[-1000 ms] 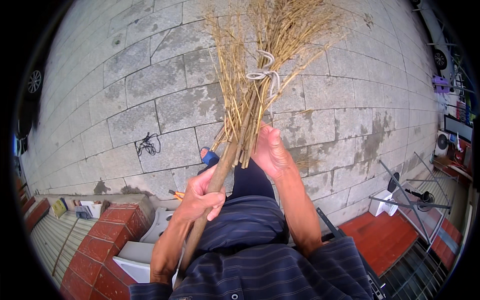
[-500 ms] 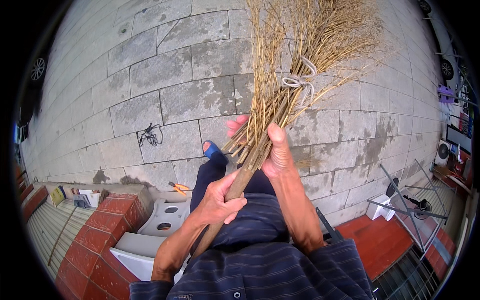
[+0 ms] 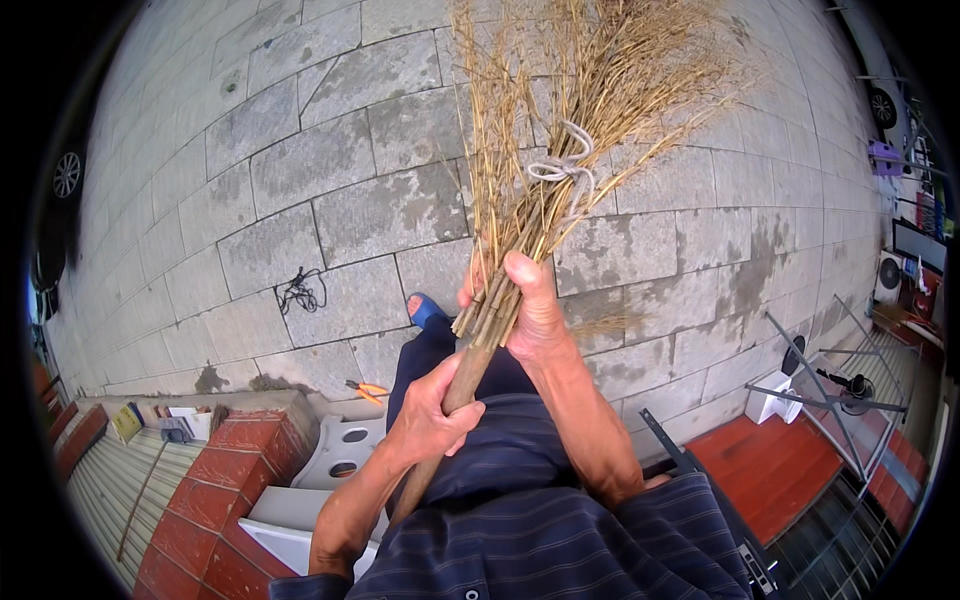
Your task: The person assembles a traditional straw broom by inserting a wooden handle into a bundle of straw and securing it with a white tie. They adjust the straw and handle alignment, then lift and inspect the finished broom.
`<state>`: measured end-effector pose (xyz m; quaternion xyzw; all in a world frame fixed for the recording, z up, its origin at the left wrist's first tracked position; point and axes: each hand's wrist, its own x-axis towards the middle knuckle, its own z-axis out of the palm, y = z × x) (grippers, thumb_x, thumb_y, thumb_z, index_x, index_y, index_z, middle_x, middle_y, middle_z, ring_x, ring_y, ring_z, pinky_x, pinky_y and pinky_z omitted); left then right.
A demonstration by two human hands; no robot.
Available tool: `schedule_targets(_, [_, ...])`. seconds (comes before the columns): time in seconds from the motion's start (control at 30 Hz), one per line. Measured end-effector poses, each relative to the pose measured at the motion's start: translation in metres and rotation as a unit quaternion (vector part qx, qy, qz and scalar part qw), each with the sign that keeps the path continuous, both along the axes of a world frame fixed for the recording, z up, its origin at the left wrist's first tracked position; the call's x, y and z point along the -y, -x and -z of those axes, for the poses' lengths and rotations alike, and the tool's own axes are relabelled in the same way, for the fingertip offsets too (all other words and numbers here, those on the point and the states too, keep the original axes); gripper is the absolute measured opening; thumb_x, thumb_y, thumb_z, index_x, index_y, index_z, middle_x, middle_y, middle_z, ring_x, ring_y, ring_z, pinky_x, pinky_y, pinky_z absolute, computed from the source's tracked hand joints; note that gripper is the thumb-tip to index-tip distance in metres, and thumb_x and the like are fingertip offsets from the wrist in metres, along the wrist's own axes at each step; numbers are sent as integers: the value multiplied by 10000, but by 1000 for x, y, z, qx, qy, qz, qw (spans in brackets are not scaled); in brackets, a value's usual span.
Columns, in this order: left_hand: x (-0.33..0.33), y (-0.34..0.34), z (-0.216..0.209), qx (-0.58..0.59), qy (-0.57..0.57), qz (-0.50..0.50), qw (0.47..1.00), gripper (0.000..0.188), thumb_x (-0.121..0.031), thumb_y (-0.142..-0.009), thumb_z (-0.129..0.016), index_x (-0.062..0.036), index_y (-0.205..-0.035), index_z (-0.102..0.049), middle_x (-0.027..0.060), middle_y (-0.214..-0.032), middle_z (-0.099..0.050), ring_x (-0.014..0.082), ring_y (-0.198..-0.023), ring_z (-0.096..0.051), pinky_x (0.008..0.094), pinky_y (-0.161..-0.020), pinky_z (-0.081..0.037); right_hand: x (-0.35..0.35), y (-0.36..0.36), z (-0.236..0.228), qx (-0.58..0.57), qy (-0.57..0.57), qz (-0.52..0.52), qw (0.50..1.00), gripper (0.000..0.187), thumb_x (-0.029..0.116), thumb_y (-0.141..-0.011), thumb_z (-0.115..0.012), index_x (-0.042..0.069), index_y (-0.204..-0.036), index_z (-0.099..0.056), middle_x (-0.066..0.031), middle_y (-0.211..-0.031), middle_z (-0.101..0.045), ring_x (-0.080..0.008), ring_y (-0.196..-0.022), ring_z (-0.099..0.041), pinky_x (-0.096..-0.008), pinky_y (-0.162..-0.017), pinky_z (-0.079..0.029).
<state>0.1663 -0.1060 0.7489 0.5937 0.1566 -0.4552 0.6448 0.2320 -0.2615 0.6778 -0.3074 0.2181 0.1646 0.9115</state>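
Observation:
A broom of dry, straw-coloured twigs [image 3: 610,75] slants up and away from my body. Its wooden handle [image 3: 466,380] is wrapped in the fingers of my left hand [image 3: 432,412], just below the cut stalk ends. Higher up, my right hand [image 3: 538,318] grips the stalks of the twig bundle, thumb on top; some of its fingertips show on the bundle's far left side. Above that hand, a pale grey cord [image 3: 560,170] circles the twigs and is tied in a loose bow. The handle's lower end passes by my waist, partly hidden by my left forearm.
On the stone paving lie a tangled black cord [image 3: 300,290] and orange-handled pliers [image 3: 370,391]. A light grey plastic stool [image 3: 348,440] stands beside a red-tiled ledge [image 3: 215,475] at left. At right are a metal frame [image 3: 815,385] and a red board [image 3: 765,455].
Both hands and the broom have shifted a little to the left, and the twigs spread slightly further left. The grips look the same. The whole view has also shifted slightly.

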Motion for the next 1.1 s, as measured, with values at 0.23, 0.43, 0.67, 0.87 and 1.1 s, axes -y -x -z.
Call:
schedule_targets(0.23, [-7,-5,13,36,-63,50,996,661,3,-796,-608,-33,-1419,-390,49,-734,-588,95,-567,-560,258,-524,-471,2,2,12,10,-18,7,1000,590,462,-791,-736,-6,-1102,-555,-111,-959,-635,-262,-873,-671,-415,-796,-578])
schedule_targets(0.43, [-6,9,31,108,-94,68,987,641,-25,-784,-638,-13,-1387,-420,127,-873,-638,125,-776,-607,294,-699,-496,7,3,5,0,1,-11,1000,529,346,-775,-771,-22,-1091,-561,-111,-930,-633,-255,-849,-674,-403,-763,-582])
schedule_targets(0.67, [-40,-17,29,218,-80,121,965,724,-334,-798,-748,3,-1374,-467,76,-914,-604,152,-817,-590,294,-665,-489,-1,-3,-1,41,29,4,999,541,318,-732,-791,3,-1088,-532,-90,-866,-627,-194,-749,-649,-329,-657,-545])
schedule_targets(0.87, [-42,-82,24,254,-103,0,962,817,-487,-758,-760,47,-1315,-491,115,-1051,-622,192,-912,-606,367,-819,-510,-17,11,11,42,102,-38,993,424,225,-754,-745,-2,-1061,-559,-107,-945,-639,-174,-800,-639,-322,-736,-540])
schedule_targets(1.1, [-7,-104,30,85,-23,33,996,812,-483,-636,-844,33,-1183,-537,54,-987,-606,140,-897,-589,312,-816,-484,-27,5,-2,53,302,-124,944,415,193,-731,-759,-1,-1059,-593,-46,-943,-627,-122,-839,-563,-303,-767,-484])
